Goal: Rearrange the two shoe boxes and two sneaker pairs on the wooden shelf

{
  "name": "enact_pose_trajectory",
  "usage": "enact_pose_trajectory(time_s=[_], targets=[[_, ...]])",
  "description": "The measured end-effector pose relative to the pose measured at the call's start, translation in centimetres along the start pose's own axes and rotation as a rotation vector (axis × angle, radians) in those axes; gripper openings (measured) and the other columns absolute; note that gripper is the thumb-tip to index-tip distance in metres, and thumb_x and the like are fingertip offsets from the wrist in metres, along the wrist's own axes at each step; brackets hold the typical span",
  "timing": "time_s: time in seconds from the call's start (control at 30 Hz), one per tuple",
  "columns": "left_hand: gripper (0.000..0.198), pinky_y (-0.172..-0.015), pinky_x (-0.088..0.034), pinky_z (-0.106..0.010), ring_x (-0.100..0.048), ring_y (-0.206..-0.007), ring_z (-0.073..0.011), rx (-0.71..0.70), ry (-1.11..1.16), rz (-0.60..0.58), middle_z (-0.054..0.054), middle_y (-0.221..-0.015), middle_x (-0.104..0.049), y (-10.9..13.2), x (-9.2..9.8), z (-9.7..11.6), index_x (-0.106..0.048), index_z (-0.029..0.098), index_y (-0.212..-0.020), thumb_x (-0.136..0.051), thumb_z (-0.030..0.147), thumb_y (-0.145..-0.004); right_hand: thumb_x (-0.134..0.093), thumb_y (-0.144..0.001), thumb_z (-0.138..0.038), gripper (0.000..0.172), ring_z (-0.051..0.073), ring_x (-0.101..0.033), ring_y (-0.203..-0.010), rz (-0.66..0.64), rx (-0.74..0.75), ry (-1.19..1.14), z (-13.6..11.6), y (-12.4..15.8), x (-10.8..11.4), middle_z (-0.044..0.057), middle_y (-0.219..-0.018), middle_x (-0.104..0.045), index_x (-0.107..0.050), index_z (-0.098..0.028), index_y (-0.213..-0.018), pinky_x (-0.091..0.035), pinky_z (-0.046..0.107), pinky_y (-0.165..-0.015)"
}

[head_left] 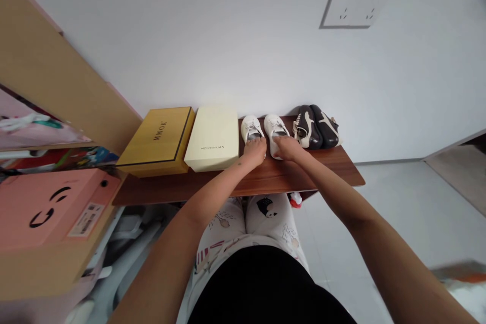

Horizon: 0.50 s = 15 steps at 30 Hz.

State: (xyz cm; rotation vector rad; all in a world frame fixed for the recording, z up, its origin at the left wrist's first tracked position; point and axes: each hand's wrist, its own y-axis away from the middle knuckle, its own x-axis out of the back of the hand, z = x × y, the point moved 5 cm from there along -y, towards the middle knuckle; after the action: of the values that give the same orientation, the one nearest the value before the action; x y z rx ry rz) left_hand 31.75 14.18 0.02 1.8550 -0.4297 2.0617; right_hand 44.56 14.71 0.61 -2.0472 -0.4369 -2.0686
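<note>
Two white sneakers stand side by side on a dark wooden shelf top (250, 179), toes toward the wall. My left hand (255, 151) is closed on the heel of the left white sneaker (251, 125). With my right hand (287, 148) I grip the heel of the right white sneaker (274, 124), fingers partly inside its opening. Just right of it rests a pair of black and cream shoes (315, 126). Left of the sneakers lies a cream shoe box (213, 136), and beside that a yellow shoe box (157, 136).
A white wall with a socket panel (351, 5) rises behind the shelf top. On the left, a wooden shelf unit holds a pink box (49, 205). Pale floor (395, 197) extends to the right.
</note>
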Motion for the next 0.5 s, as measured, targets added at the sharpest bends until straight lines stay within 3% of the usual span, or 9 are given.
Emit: enact_pose_trajectory(time_s=[0.33,0.4,0.5], targets=[[0.051,-0.103,-0.044,-0.043,-0.062,-0.122,-0.0370,0.000,-0.086,-0.026,-0.025,-0.125,-0.065,-0.7,1.0,-0.1,-0.055,0.006,-0.128,-0.076,0.014,-0.083,-0.081,-0.080,-0.025,0.046,0.037,-0.066,-0.116,0.020,0.004,-0.007,-0.3,-0.9,0.1,0.025,-0.122,-0.071,-0.064,-0.009,-0.121,-0.048,0.039,-0.097],[0.051,-0.104,-0.044,-0.043,-0.061,-0.123,-0.0362,0.010,-0.114,-0.020,-0.024,-0.125,-0.065,-0.6,1.3,-0.1,-0.055,0.006,-0.128,-0.076,0.015,-0.083,-0.081,-0.080,-0.023,0.049,0.037,-0.064,-0.118,0.074,-0.004,0.003,-0.3,-0.4,0.4,0.024,-0.126,-0.068,-0.063,-0.010,-0.123,-0.048,0.041,-0.099],[0.051,-0.105,-0.045,-0.043,-0.059,-0.126,-0.0361,0.039,-0.133,0.057,-0.024,-0.127,-0.063,-0.1,2.0,0.1,-0.054,0.006,-0.130,-0.075,0.020,-0.086,-0.077,-0.083,-0.028,0.052,0.037,-0.060,-0.123,0.256,0.036,-0.076,0.6,1.4,0.9,0.021,-0.136,-0.063,-0.061,-0.013,-0.131,-0.047,0.046,-0.105]])
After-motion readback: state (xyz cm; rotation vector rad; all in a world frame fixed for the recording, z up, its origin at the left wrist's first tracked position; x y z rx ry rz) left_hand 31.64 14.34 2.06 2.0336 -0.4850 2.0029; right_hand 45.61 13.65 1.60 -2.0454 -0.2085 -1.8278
